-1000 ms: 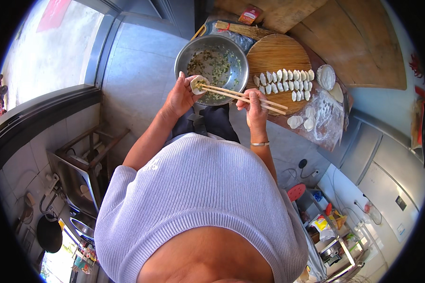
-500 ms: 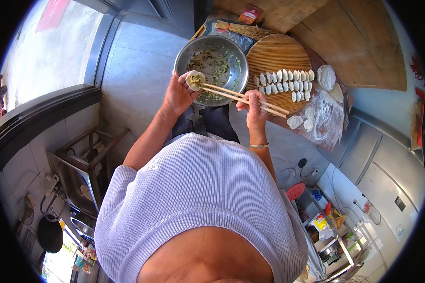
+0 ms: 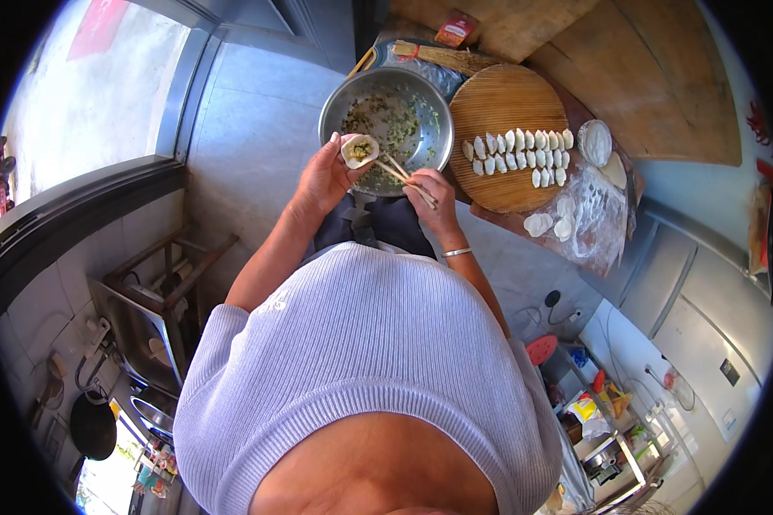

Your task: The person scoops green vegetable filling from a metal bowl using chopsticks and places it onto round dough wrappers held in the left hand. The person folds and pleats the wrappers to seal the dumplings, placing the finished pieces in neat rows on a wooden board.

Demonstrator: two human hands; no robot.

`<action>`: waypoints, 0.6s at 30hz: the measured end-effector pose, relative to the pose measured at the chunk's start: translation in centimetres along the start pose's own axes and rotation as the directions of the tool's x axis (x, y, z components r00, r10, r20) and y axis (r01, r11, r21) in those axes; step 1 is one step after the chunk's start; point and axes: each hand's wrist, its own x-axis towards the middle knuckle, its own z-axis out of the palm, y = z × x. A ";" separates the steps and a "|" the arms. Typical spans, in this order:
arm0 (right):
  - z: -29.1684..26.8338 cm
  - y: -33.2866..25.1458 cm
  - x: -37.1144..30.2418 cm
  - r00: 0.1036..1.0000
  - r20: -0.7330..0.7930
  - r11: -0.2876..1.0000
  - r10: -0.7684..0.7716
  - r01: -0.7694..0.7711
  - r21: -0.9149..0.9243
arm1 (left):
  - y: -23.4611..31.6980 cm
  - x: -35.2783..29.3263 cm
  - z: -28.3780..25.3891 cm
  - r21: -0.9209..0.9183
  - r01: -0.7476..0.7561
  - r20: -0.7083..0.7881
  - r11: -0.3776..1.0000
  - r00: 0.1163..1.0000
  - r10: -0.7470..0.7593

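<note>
Moved since the earlier frame: right hand (image 3: 435,199), drawn in leftward toward the bowl (image 3: 435,137), with chopsticks (image 3: 404,177) swung from a long rightward slant to a shorter, steeper one. Shifted only slightly: left hand (image 3: 325,176).

Found gripping the chopsticks in the right hand, near the lower right rim of the bowl, tips just beside the wrapper (image 3: 361,164); contact between tips and dough not certain from this angle. Found cradling that wrapper in the left hand, thumb and fingers about its edge, over the left side of the bowl. Noted on the dough: a mound of filling (image 3: 360,151), edges unsealed.

Noted to the right: three rows of folded dumplings (image 3: 511,138) on a round board (image 3: 507,94), the third shorter; flat wrappers (image 3: 537,224) lying near the desk edge, beside a clear plastic sheet (image 3: 597,206).

Judged to be at the filling step, likely its close, with the mound set near the middle. Judged to call next for clearing the chopsticks from the dough, then folding the wrapper over and pinching the rim, keeping filling off the edge to avoid a poor seal.
</note>
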 end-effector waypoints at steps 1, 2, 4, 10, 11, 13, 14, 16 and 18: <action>0.0 0.5 -0.6 1.000 0.001 1.000 0.026 -0.026 0.004 | 0.2 -0.2 0.3 -0.002 0.003 0.010 1.000 1.000 -0.003; -0.1 0.8 -1.4 0.973 -0.022 0.963 0.232 -0.226 0.150 | 0.3 -0.4 0.3 -0.030 -0.003 0.032 1.000 0.999 0.004; -1.1 1.7 -2.4 0.968 -0.093 0.969 0.231 -0.220 0.114 | 0.5 -0.8 1.1 -0.068 -0.015 0.060 0.998 0.998 0.019; -3.7 1.9 -4.0 0.972 -0.064 0.970 0.225 -0.230 -0.084 | 0.7 -1.2 2.6 -0.100 -0.020 0.137 0.995 0.990 0.034; -3.8 1.5 -3.8 0.977 -0.044 0.968 0.210 -0.214 -0.129 | 0.7 -1.2 2.8 -0.101 -0.023 0.154 0.995 0.987 0.039; -3.6 0.5 -3.3 0.984 -0.006 0.960 0.181 -0.177 -0.217 | 0.8 -1.2 3.5 -0.115 -0.031 0.170 0.993 0.984 0.050; -3.3 0.3 -3.2 0.970 -0.006 0.949 0.241 -0.237 -0.207 | 0.8 -1.2 3.8 -0.122 -0.035 0.177 0.992 0.983 0.057; -2.9 1.4 -3.1 0.970 -0.074 0.957 0.232 -0.241 -0.162 | 0.9 -1.2 4.5 -0.096 -0.052 0.182 0.994 0.981 0.069; -3.1 0.8 -2.4 0.937 -0.117 0.944 0.329 -0.331 0.004 | 1.1 -1.3 5.2 -0.086 -0.062 0.190 0.994 0.979 0.078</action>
